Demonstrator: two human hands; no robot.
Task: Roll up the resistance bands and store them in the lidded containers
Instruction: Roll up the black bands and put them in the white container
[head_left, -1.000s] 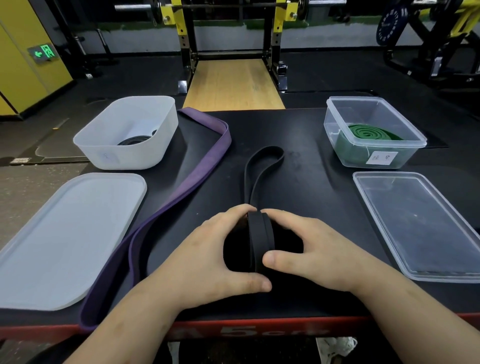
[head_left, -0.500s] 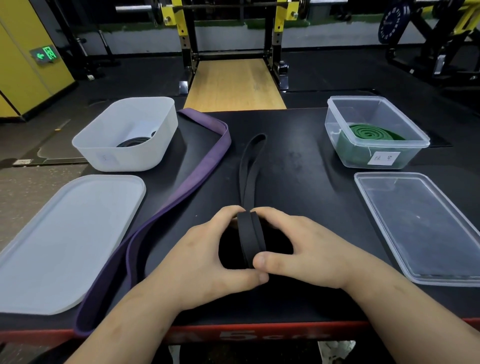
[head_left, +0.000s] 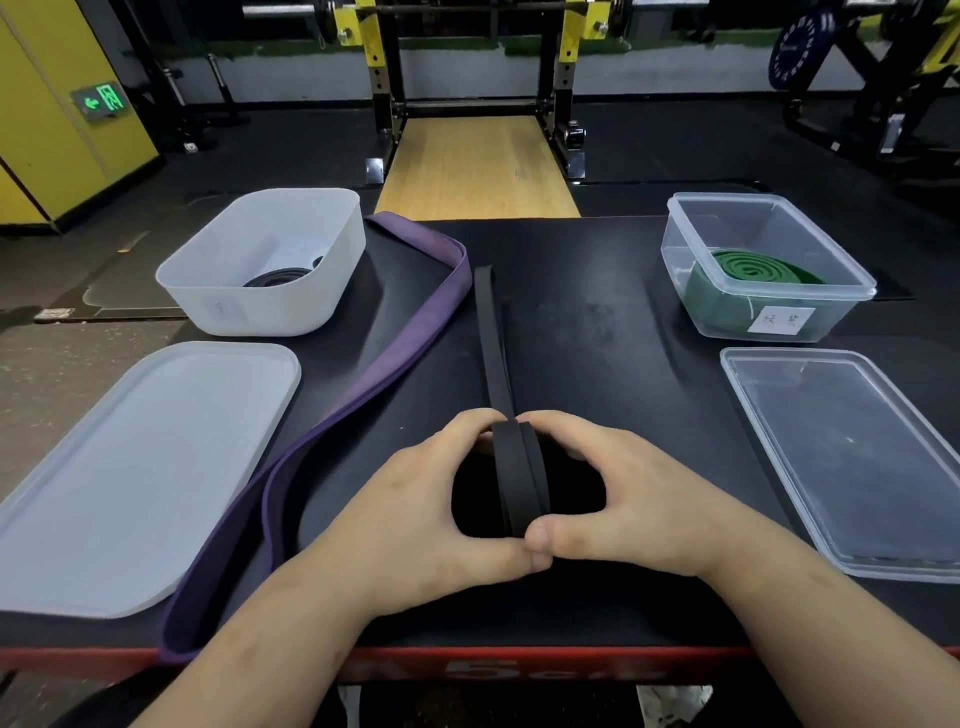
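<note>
Head camera view, looking down at my two bare hands at the near edge of a black table (head_left: 613, 322). My left hand (head_left: 415, 514) and right hand (head_left: 623, 509) cup a partly rolled black resistance band (head_left: 519, 483) from either side. The fingers of both hands curl round the roll and my thumb tips meet at its near side. The roll stands on edge on the table, and its loose tail runs straight away from me, lying flat towards the middle of the table.

Just left of that tail, a purple resistance band (head_left: 405, 338) lies unrolled. It stretches diagonally from the far edge to the near left corner, where it droops over the edge.

At far left stands an open white container (head_left: 291, 306) with a dark rolled band (head_left: 283, 276) inside, and its white lid (head_left: 140, 467) lies flat in front of it. At far right stands an open clear container (head_left: 795, 295) holding a rolled green band (head_left: 748, 267), with a small white label (head_left: 782, 319) on its front wall. Its clear lid (head_left: 852, 457) lies flat in front of it.
</note>
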